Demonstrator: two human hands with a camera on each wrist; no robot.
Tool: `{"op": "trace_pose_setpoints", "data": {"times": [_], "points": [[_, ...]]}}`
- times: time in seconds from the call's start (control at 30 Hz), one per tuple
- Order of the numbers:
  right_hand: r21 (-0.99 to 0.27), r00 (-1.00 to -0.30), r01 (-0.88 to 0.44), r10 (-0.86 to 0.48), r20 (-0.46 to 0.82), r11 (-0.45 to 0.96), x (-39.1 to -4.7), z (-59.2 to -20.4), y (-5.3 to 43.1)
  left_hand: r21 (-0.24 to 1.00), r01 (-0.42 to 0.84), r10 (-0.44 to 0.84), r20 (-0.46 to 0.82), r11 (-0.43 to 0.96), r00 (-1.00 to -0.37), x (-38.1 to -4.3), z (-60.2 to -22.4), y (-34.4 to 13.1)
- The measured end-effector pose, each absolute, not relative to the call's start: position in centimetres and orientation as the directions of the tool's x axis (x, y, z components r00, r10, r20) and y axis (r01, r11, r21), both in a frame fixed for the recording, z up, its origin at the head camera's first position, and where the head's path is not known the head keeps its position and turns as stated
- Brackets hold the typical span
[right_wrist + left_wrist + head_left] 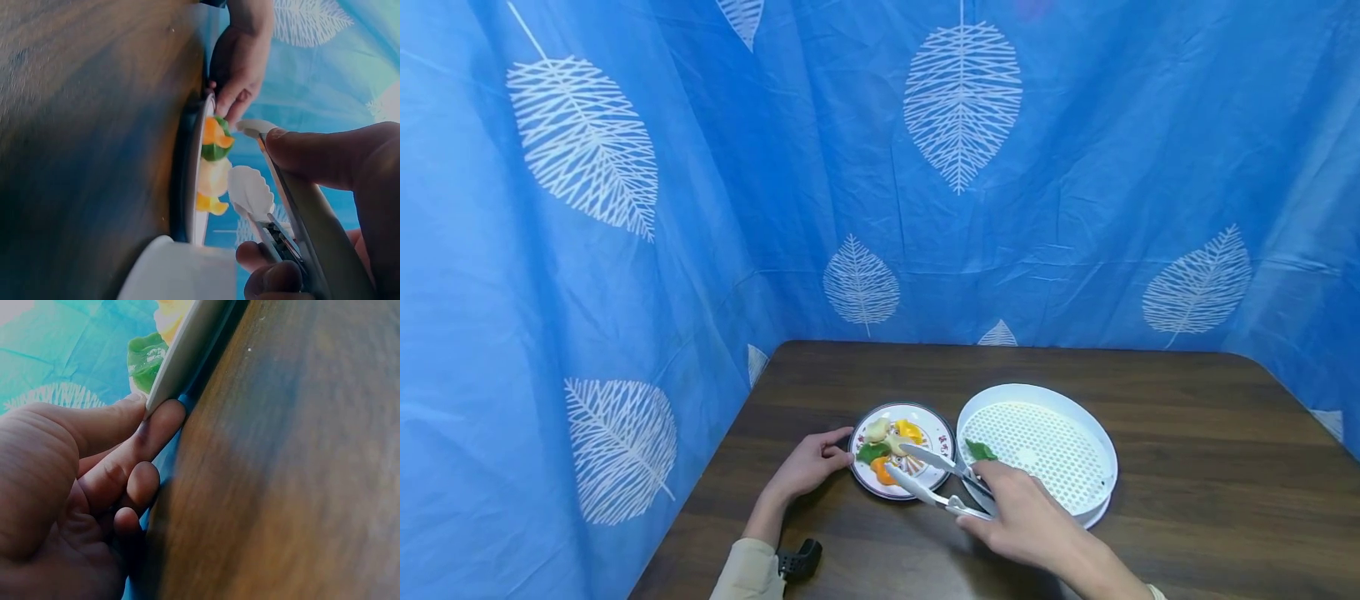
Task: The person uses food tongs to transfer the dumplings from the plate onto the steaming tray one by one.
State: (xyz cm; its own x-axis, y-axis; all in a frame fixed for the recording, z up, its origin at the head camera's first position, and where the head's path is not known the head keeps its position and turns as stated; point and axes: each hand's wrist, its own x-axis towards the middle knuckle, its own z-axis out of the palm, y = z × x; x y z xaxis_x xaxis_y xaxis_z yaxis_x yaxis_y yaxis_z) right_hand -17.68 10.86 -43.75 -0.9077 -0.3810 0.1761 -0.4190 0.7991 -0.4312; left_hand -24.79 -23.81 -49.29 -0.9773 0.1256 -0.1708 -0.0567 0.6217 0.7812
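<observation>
My left hand (808, 467) pinches the left rim of a round white plate (934, 479) with a dark edge; in the left wrist view the thumb lies above the rim and a finger below. On the plate are several food pieces that look like small dumplings: a green piece (871, 452), an orange piece (883, 471), a yellow piece (909, 430) and pale ones. My right hand (1026, 517) grips white-tipped tongs (925, 456). Their tips stand apart over the plate, with nothing seen between them. Another green piece (980, 451) lies in a white perforated basket (1037, 392).
The basket stands right of the plate, close against it, with a white rim or base (1099, 512) showing underneath. Both rest on a dark wooden table (1210, 467). Blue curtains (1075, 167) with white leaf prints hang behind and to the left.
</observation>
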Motion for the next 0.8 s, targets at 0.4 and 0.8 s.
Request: {"op": "trace_pose_setpoints", "data": {"times": [0.4, 0.8], "points": [[-0.457, -0.893, -0.438, -0.432, 0.123, 0.774, -17.9, -44.6, 9.7, 0.785, -0.057, 0.131, -0.173, 0.617, -0.976, -25.0, -49.3, -24.0], [-0.404, -0.841, -0.541, -0.486, 0.237, 0.738, -17.9, -45.4, 9.4, 0.780, -0.060, 0.126, -0.176, 0.622, -0.976, -24.9, -49.2, -24.0]]}}
